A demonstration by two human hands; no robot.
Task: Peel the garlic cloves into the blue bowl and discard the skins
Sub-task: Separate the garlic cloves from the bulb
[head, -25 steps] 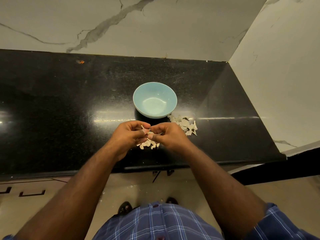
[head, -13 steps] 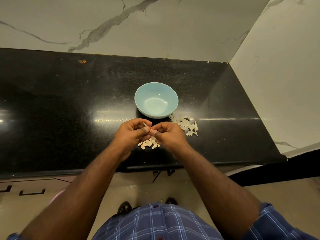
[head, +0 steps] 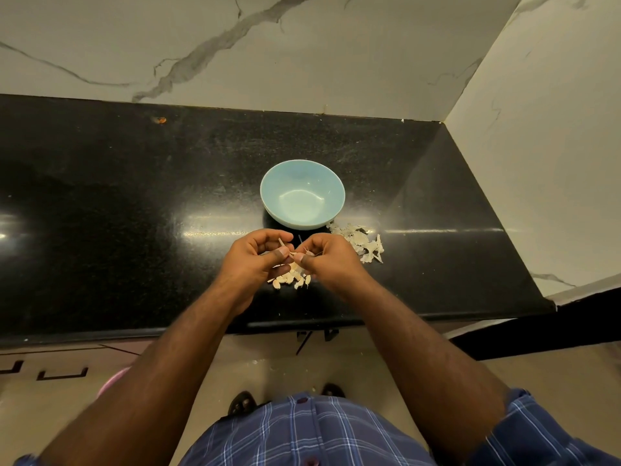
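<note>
A light blue bowl [head: 302,194] stands on the black counter [head: 134,203], and nothing shows inside it. Just in front of it my left hand [head: 257,260] and my right hand [head: 331,260] meet, both pinching one small garlic clove [head: 295,254] between thumb and fingertips. A thin strip of skin sticks up from the left fingers. Below the hands lies a small heap of garlic cloves [head: 290,279], partly hidden by them. A pile of pale papery skins [head: 361,240] lies to the right of the bowl's base.
Marble walls close the counter at the back and on the right [head: 537,146]. An orange speck [head: 161,120] sits at the far left of the counter. A pink rim [head: 112,381] shows on the floor below, beside my sandalled feet.
The hands stay together over the cloves; the fingers have shifted slightly on the clove. The bowl and the skin pile have not moved.
</note>
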